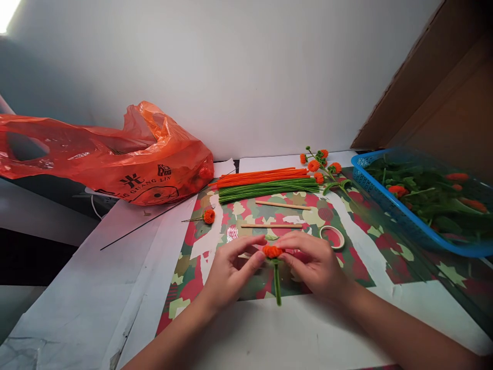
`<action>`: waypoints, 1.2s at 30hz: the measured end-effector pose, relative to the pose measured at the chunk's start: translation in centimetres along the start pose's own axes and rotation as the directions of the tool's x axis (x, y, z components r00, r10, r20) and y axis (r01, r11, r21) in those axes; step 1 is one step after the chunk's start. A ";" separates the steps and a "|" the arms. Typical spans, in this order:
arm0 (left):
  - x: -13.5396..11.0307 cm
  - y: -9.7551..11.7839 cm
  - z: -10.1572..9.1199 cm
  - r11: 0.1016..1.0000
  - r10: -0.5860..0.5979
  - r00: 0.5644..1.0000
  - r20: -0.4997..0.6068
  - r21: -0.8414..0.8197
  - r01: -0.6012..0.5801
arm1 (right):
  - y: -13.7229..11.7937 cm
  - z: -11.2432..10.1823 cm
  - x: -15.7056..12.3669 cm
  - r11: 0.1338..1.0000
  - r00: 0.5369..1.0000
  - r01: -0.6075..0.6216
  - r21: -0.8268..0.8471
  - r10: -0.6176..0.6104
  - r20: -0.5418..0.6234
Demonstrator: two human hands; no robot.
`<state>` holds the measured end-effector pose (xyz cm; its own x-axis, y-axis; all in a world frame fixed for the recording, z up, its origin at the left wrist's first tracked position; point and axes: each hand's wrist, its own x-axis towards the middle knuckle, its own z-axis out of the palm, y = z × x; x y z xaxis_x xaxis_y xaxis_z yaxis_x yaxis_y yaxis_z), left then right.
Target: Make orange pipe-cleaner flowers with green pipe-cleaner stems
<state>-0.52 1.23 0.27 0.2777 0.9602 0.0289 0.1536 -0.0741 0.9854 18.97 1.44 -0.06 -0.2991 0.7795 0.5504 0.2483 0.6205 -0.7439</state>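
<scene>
Between my two hands is a pipe-cleaner flower (272,252) with a fuzzy orange head and a green stem hanging down toward me. My left hand (234,267) pinches the head's left side with thumb and fingers. From the other side, my right hand (314,259) grips the right edge of the same head. Just beyond my fingertips lies a small pale green leaf shape (271,237). A roll of tape (332,238) rests beside my right hand, and a thin wooden stick (271,226) lies beyond both hands.
Orange pipe cleaners (262,177) and green pipe cleaners (269,189) lie bundled at the back, near a second stick (283,205). A finished flower spray (319,164) is behind right. A blue basket (408,216) stands right, a red plastic bag (165,159) left, near a single orange flower (208,216).
</scene>
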 end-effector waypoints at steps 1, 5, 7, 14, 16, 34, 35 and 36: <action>0.0 -0.1 0.0 0.994 -0.066 0.998 0.010 -0.088 0.067 | 0.1 -0.2 0.0 0.997 0.997 0.075 -0.007 -0.075 -0.014; 0.1 -0.4 0.1 0.964 -0.109 0.990 0.093 -0.232 0.128 | 0.4 -0.6 -0.2 0.964 0.964 0.267 -0.011 -0.267 0.010; 0.1 -0.5 0.1 0.973 -0.055 0.996 0.069 -0.219 0.069 | 0.3 -0.5 -0.2 0.967 0.967 0.253 -0.004 -0.253 0.001; -0.1 -0.3 -0.1 0.997 0.035 0.999 -0.040 -0.062 -0.037 | -0.1 0.0 -0.1 0.999 0.999 0.011 -0.043 -0.013 -0.045; 0.0 -0.2 -0.1 0.997 0.028 0.999 -0.033 -0.070 -0.030 | 0.0 0.0 -0.1 0.999 0.999 0.022 -0.030 -0.023 -0.044; -0.2 0.1 1.2 0.960 -0.129 0.991 -0.041 -0.255 0.115 | -0.2 0.6 -0.1 0.986 0.961 0.134 -0.096 -0.153 -0.230; -0.1 0.1 1.1 0.948 -0.175 0.983 -0.052 -0.278 0.154 | -0.2 0.5 0.0 0.983 0.961 0.154 -0.101 -0.173 -0.214; -0.1 0.2 1.1 0.936 -0.215 0.975 -0.056 -0.298 0.189 | -0.2 0.4 0.0 0.980 0.963 0.174 -0.098 -0.190 -0.190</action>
<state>0.49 0.84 0.26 0.1849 0.9672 -0.1740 -0.0861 0.1923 0.9776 18.51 1.32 -0.06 -0.1603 0.6494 0.7434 0.2820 0.7519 -0.5960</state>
